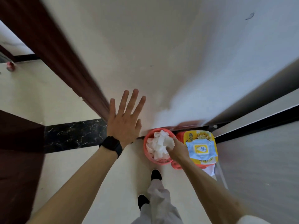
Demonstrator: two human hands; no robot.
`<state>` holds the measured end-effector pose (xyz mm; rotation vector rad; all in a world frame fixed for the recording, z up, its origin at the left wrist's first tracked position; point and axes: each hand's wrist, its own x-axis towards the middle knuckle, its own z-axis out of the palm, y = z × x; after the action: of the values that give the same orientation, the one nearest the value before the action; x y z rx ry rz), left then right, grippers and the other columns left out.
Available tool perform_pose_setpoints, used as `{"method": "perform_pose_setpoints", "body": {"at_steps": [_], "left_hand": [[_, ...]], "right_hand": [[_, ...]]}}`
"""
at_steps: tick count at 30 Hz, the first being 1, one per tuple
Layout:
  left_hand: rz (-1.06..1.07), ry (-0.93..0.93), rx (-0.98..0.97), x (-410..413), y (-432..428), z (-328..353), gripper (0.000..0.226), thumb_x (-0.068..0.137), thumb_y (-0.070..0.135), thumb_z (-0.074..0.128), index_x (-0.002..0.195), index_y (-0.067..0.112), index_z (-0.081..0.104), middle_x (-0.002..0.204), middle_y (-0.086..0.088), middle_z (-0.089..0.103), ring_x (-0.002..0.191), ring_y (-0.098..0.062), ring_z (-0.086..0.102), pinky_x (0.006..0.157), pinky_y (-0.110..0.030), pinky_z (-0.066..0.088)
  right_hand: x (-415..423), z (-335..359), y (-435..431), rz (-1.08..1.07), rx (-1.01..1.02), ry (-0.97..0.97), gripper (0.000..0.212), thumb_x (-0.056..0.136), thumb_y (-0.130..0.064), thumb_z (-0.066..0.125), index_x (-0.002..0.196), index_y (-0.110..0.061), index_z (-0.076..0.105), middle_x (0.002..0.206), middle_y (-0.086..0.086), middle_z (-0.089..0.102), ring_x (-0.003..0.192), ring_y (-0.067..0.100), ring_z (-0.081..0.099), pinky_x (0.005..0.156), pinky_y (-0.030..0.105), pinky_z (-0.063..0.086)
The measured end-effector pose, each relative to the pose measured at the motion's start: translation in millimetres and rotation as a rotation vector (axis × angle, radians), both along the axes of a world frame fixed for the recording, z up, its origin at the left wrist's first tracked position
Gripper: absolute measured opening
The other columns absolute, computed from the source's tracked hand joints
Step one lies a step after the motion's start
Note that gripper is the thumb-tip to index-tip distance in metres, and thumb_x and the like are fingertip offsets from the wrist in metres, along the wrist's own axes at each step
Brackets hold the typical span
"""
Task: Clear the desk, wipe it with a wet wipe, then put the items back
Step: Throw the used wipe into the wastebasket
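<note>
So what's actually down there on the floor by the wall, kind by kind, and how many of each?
Pink wastebasket, stuffed with white tissues: 1
Wet-wipe pack, pale blue with a yellow label: 1
Yellow box under the pack: 1
Red item beside the basket, mostly hidden: 1
Total: 4
The right hand reaches into the basket; the left hand is spread open.

Wipes pack [199, 149] lies on box [200, 136], right of bin [146, 139].
</note>
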<state>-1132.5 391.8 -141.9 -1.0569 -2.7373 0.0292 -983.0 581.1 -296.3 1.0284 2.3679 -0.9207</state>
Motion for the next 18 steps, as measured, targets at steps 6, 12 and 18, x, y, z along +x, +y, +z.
{"method": "perform_pose_setpoints", "body": {"at_steps": [6, 12, 18], "left_hand": [[0.175, -0.019, -0.025, -51, 16, -15, 0.087, 0.091, 0.041, 0.051, 0.158, 0.023, 0.000, 0.166, -0.003, -0.008, 0.152, -0.028, -0.009, 0.117, -0.063, 0.003], [0.153, -0.098, -0.048, -43, 15, -7, 0.097, 0.080, 0.027, 0.060, 0.158, 0.029, 0.002, 0.165, -0.005, -0.013, 0.152, -0.030, -0.009, 0.117, -0.064, 0.007], [0.494, -0.404, 0.162, 3, -53, 16, 0.066, 0.088, 0.029, 0.051, 0.150, 0.028, 0.031, 0.156, -0.002, 0.032, 0.145, -0.026, 0.028, 0.117, -0.047, 0.025]], "right_hand": [[-7, -26, 22, 0.217, 0.000, -0.155, 0.062, 0.094, -0.034, 0.052, 0.152, -0.021, 0.035, 0.160, 0.011, 0.031, 0.145, 0.032, 0.031, 0.116, 0.043, 0.031], [-30, 35, 29, 0.359, 0.037, 0.061, 0.050, 0.097, -0.033, 0.052, 0.146, -0.027, 0.047, 0.156, -0.001, 0.041, 0.147, 0.023, 0.027, 0.119, 0.035, 0.023], [-91, 155, -23, 0.739, 0.067, 0.473, 0.036, 0.099, -0.031, 0.056, 0.135, -0.031, 0.060, 0.143, -0.005, 0.056, 0.141, 0.020, 0.037, 0.114, 0.027, 0.024]]}}
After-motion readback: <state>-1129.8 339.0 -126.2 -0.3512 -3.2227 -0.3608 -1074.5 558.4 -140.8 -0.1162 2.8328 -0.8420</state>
